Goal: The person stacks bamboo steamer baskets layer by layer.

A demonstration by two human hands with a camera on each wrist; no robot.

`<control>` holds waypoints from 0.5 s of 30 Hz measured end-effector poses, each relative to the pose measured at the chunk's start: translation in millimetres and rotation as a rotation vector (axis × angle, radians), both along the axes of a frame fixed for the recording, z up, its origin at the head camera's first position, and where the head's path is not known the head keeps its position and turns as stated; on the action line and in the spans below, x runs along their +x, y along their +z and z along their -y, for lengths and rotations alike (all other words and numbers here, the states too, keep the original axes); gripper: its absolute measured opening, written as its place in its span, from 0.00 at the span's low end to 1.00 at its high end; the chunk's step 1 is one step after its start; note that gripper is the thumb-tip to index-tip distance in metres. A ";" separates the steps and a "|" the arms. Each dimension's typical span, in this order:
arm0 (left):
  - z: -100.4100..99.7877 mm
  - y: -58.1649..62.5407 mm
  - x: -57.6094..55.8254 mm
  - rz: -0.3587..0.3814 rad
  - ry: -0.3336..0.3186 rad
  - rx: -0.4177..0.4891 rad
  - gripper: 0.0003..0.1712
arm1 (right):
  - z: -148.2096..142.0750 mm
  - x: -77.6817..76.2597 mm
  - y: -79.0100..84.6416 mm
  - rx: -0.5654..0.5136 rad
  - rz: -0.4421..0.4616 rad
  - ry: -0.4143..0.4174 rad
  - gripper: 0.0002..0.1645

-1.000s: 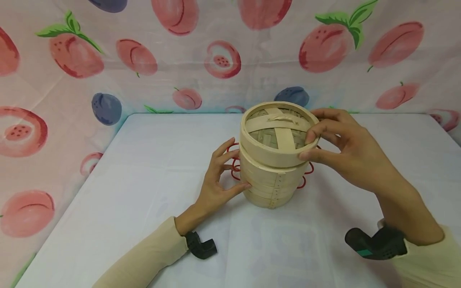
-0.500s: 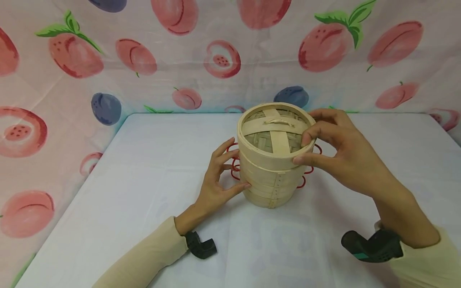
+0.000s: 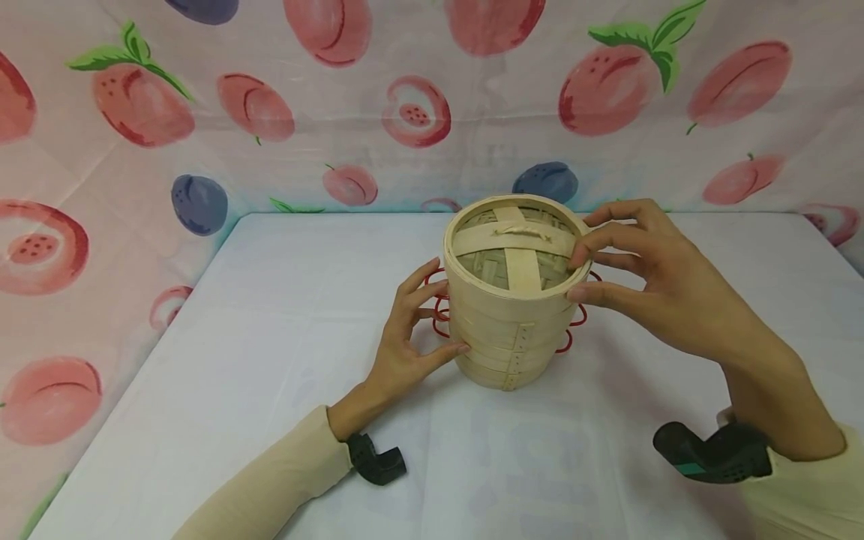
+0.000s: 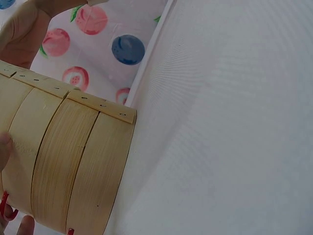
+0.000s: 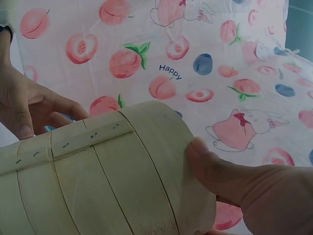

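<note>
A tall bamboo steamer [image 3: 489,334] of stacked round tiers stands upright on the table, with small red loops [image 4: 3,206] on its sides. Its woven lid [image 3: 523,259], crossed by two bamboo strips, sits level on top. My left hand [image 3: 405,341] holds the lower tiers from the left, thumb at the front and fingers along the side. At the lid's right rim is my right hand [image 3: 675,281], pinching it between the thumb outside and a finger inside. The right wrist view shows that thumb [image 5: 210,166] against the lid's side. The inside is hidden.
A white-covered table [image 3: 304,255] reaches back to a hanging cloth [image 3: 499,127] printed with peaches and plums. A black wrist device [image 3: 374,461] is on the left arm and another dark device [image 3: 712,454] on the right.
The lid, raised and uneven at first, has gone down and slightly left until flush with the tiers. My right hand followed it, then shifted slightly right. My left hand stayed put.
</note>
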State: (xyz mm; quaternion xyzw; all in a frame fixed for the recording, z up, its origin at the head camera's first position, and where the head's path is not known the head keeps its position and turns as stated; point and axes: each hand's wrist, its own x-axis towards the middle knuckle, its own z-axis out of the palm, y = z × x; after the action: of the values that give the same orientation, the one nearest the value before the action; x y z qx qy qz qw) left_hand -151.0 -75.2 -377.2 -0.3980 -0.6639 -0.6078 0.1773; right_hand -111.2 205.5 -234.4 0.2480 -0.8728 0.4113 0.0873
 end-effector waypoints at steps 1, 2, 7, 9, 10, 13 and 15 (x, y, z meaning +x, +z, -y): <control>0.3 0.3 0.3 0.003 0.001 -0.002 0.50 | 0.7 0.4 0.1 -0.001 0.002 -0.006 0.18; 0.5 0.6 0.6 0.007 0.001 -0.004 0.51 | 1.1 0.6 0.2 -0.002 0.006 -0.013 0.18; 1.6 0.7 0.9 0.013 -0.007 -0.007 0.50 | 1.6 1.4 -1.2 -0.008 0.004 -0.018 0.17; 1.9 0.3 1.1 0.013 -0.008 -0.008 0.49 | 1.5 1.4 -2.1 -0.014 0.009 -0.016 0.17; 2.0 0.0 1.2 0.013 -0.008 -0.009 0.49 | 1.6 1.3 -2.6 -0.014 0.014 -0.020 0.17; 1.8 -0.4 1.7 0.014 -0.006 -0.010 0.48 | 1.3 1.4 -4.0 -0.012 0.015 -0.024 0.17; 1.8 -1.1 1.9 0.013 -0.005 -0.008 0.48 | 1.2 1.5 -4.7 -0.006 0.014 -0.030 0.18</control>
State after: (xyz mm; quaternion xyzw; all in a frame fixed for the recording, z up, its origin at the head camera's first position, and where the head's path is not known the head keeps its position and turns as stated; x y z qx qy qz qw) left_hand -149.1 -77.0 -378.3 -0.3966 -0.6664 -0.6081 0.1697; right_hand -109.7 204.3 -239.1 0.2319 -0.8756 0.4144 0.0883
